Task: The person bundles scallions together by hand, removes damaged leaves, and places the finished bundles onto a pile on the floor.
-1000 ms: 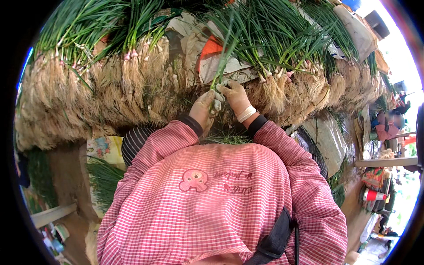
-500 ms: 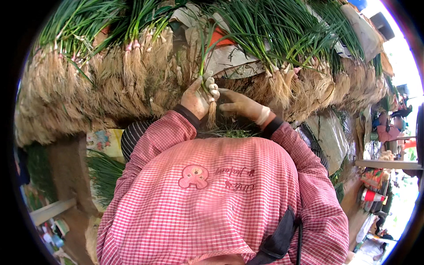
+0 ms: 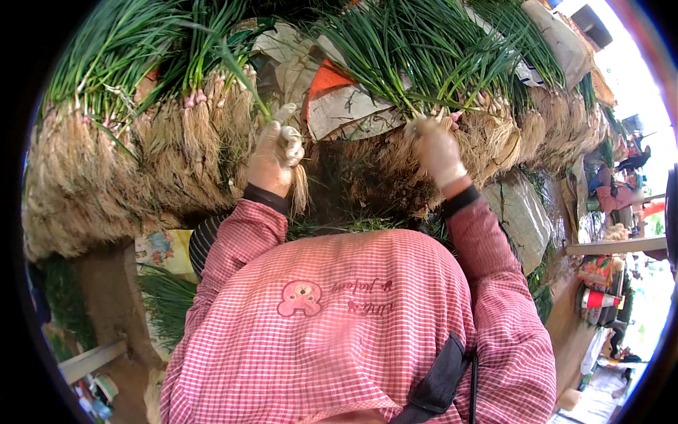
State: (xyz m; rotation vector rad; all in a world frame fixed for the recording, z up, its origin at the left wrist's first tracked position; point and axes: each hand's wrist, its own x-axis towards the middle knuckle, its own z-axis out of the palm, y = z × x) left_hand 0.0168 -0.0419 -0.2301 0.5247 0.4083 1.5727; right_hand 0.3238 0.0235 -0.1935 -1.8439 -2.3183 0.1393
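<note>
My left hand [image 3: 268, 159] is closed around the green stalk of a garlic plant [image 3: 247, 83]. The stalk slants up and left from the grip, and pale roots [image 3: 300, 189] hang below. White rounded knobs show at the right side of this hand; whether they are bulbs or covered fingertips I cannot tell. Farther right, my right hand [image 3: 438, 152], in what looks like a thin pale glove, is at the bulb ends of a heap of garlic plants [image 3: 438, 60]. Motion smears its fingers, so their grip is unclear.
More garlic plants [image 3: 120, 56] lie heaped at the far left, their long tan roots [image 3: 92, 169] hanging toward me. Between the heaps are pale sacking [image 3: 353, 109] and an orange patch [image 3: 326, 81]. Loose green leaves [image 3: 166, 300] lie lower left. People [image 3: 614, 194] are off to the right.
My left hand has moved left with the garlic plant, whose stalk now leans left. My right hand has left the left hand's side and moved right and up to the heap.
</note>
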